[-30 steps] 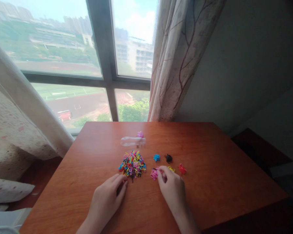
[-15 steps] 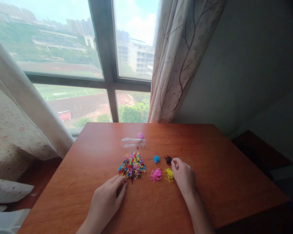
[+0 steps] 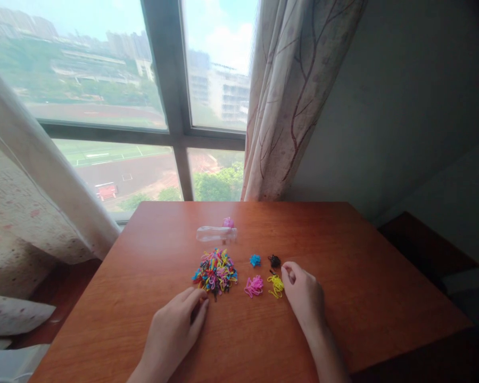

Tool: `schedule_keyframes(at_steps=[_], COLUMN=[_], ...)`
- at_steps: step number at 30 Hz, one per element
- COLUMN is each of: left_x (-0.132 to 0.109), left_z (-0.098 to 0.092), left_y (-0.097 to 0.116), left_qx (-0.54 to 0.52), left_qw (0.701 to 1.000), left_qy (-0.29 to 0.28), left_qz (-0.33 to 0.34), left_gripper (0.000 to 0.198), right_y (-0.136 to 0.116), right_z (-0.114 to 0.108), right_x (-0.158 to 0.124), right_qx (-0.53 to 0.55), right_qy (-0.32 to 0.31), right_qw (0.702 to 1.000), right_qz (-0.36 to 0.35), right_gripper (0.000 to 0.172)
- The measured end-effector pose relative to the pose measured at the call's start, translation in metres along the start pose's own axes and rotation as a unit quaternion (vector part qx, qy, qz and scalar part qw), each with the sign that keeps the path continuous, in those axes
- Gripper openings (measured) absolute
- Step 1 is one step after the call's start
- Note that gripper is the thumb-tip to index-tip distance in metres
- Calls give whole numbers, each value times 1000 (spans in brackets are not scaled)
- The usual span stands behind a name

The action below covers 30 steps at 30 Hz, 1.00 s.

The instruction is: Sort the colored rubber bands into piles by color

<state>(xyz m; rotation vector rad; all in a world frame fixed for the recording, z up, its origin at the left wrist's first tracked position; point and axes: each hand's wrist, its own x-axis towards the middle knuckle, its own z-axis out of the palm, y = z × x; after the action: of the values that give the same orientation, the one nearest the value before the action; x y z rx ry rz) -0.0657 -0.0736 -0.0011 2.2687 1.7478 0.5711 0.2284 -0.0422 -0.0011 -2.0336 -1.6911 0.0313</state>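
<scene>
A heap of mixed-colour bands lies on the wooden table. To its right are four small piles: blue, black, pink and yellow. My left hand rests at the heap's near-left edge, thumb and fingertips closed on something I cannot make out. Beside the black and yellow piles is my right hand, its fingers curled together; anything between them is hidden. A small dark piece shows at the top of the yellow pile.
Behind the heap lies a clear plastic bottle-like item with a pinkish-purple object beside it. A window with curtains stands beyond the table's far edge. Something white shows at the lower left.
My right hand has drawn slightly right and nearer, away from the black pile. A small dark piece now shows between the black and yellow piles. My left hand has hardly moved.
</scene>
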Motion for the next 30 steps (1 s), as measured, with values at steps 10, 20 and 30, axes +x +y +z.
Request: schedule_keyframes(at_steps=[10, 20, 30], left_x=[5, 7, -7], left_z=[7, 9, 12], left_y=[32, 37, 24], left_qx=[68, 96, 54], left_qw=[992, 986, 994], left_qy=[-55, -65, -10], left_qz=[-89, -118, -96], left_gripper=[18, 21, 22], right_y=[-14, -5, -29], right_z=[-2, -10, -14], right_x=[-24, 9, 34], right_qx=[44, -23, -130], right_qy=[-21, -148, -212], right_qw=[999, 988, 968], right_qz=[-9, 27, -33], right_gripper=[30, 29, 17])
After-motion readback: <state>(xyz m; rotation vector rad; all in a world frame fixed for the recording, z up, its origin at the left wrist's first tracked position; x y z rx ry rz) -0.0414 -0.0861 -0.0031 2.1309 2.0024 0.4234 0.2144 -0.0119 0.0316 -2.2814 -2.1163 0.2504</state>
